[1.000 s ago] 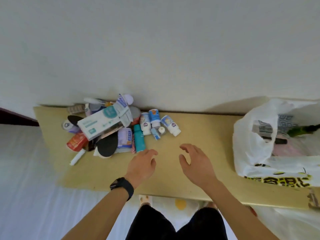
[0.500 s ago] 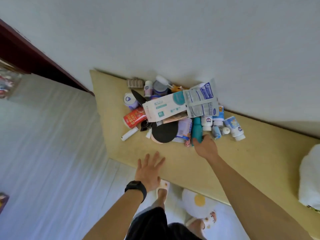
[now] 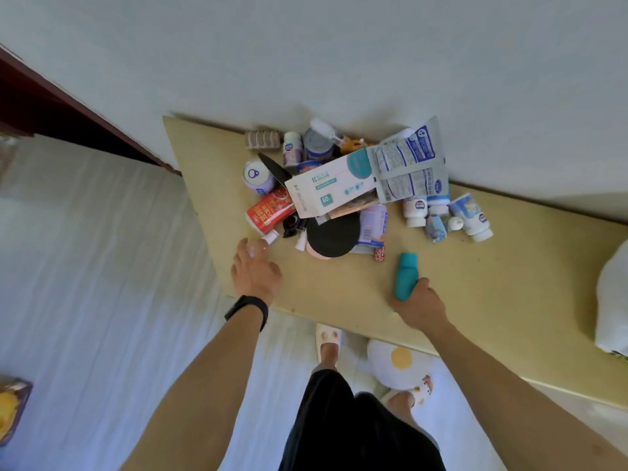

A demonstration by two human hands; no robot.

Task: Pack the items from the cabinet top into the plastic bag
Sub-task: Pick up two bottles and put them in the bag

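Well, R hand (image 3: 419, 305) grips teal bottle (image 3: 406, 276), L hand (image 3: 256, 270) spread, hiding white tube (image 3: 270, 238), plastic bag (image 3: 611, 300) cut off

Soft, even daylight fills the view, with a cool bluish cast on the floor (image 3: 85, 266). The pile (image 3: 339, 198) throws a faint, blurred shadow onto the wall (image 3: 339, 62) behind it. The wide lens stretches both forearms (image 3: 190, 385) toward the lower corners. The left hand (image 3: 255, 270) looks slightly smeared, and small print in the pile is soft.

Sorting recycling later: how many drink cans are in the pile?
2: a purple can at the pile's left edge, a red can beside it; others may be hidden.
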